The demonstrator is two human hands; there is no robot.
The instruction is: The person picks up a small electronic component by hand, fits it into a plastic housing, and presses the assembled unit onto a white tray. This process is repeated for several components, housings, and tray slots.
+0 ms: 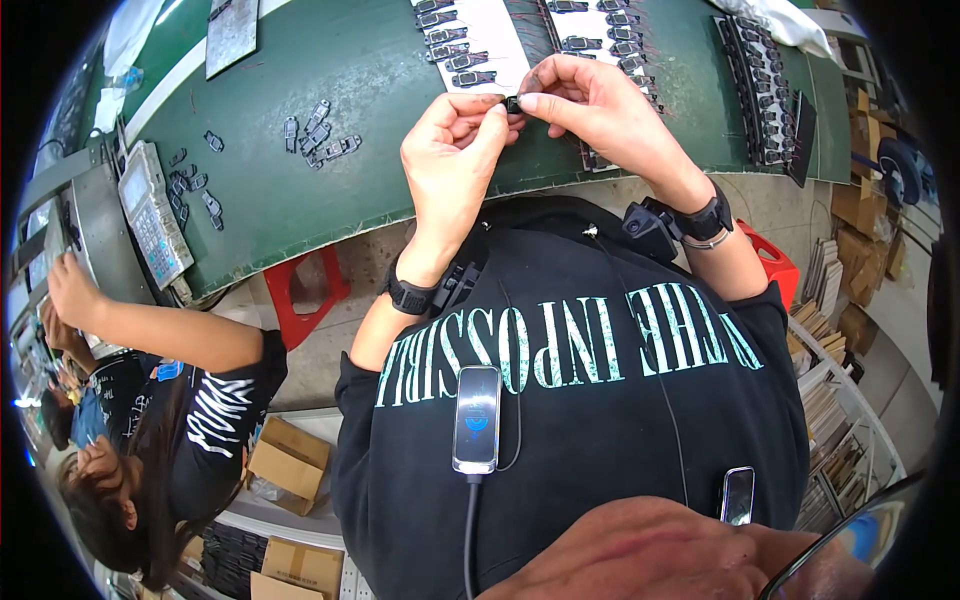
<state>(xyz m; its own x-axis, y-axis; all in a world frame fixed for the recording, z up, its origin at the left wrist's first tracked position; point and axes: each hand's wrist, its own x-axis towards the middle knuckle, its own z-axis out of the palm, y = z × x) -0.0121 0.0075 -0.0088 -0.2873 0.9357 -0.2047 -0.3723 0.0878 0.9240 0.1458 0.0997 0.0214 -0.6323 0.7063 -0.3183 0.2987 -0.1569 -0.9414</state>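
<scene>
Both my hands meet over the near edge of the green table, in front of a white board (505,45). A small black part (513,104), too small to name more exactly, is pinched between them. My left hand (455,145) grips it with thumb and forefinger, the other fingers curled in. From the right, my right hand (600,105) holds its other side in the same kind of pinch. Small black modules (470,78) with thin wires lie in a row on the white board just beyond my fingers. The fingertips partly hide the held part.
Loose black modules (318,135) lie on the green table (380,180), left of my hands. Further left are more pieces (185,190) and a grey keypad device (150,215). At right stands a black rack of modules (765,95). A co-worker's arm (180,330) reaches in at left.
</scene>
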